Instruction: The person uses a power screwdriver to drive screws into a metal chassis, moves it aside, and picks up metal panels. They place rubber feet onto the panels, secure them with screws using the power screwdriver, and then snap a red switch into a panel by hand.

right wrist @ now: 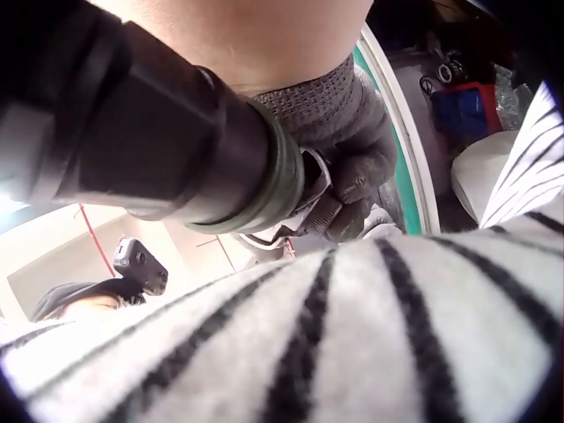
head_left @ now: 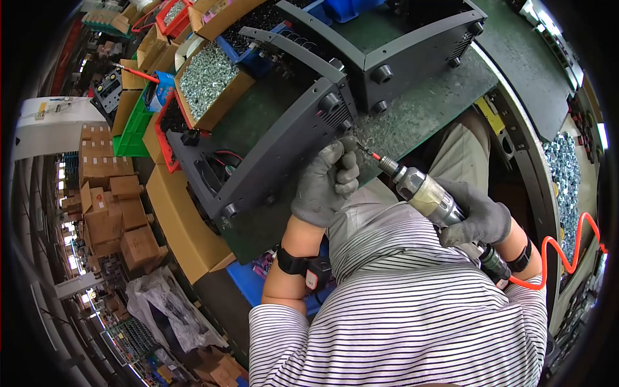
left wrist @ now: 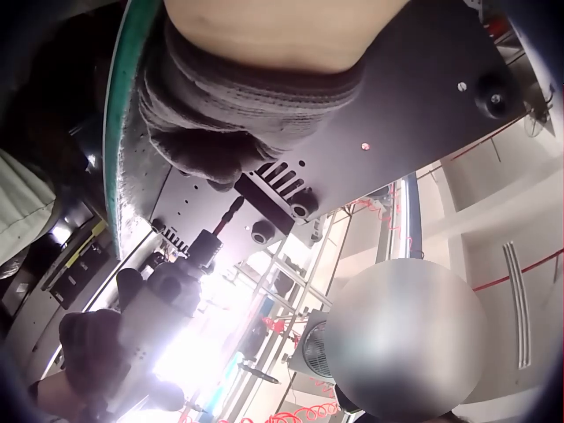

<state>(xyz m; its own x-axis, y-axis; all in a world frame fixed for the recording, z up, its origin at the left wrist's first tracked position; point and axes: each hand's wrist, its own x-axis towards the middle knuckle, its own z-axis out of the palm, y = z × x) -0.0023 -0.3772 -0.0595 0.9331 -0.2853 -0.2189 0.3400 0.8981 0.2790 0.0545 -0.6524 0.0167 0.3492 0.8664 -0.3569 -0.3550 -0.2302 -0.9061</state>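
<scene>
My right hand [head_left: 477, 213], in a grey glove, grips a pneumatic screwdriver [head_left: 429, 195] with a red-and-dark bit. Its coiled orange air hose [head_left: 550, 251] runs off to the right. The bit points up and left at my gloved left hand [head_left: 325, 184], whose fingers curl inward with the fingertips right at the bit's end. I cannot tell if something small is pinched there. Just beyond the left hand stands a dark grey metal housing [head_left: 284, 135] with round feet and vent slots. In the left wrist view, the bit [left wrist: 231, 214] overlaps the housing's slotted panel [left wrist: 352, 132].
A second dark housing [head_left: 412, 64] stands behind on the green bench top [head_left: 445, 97]. Left of the housings are a cardboard box of silver screws [head_left: 207, 80], a green crate [head_left: 133, 132] and a red bin [head_left: 169, 122]. More metal parts [head_left: 562, 180] lie at the far right.
</scene>
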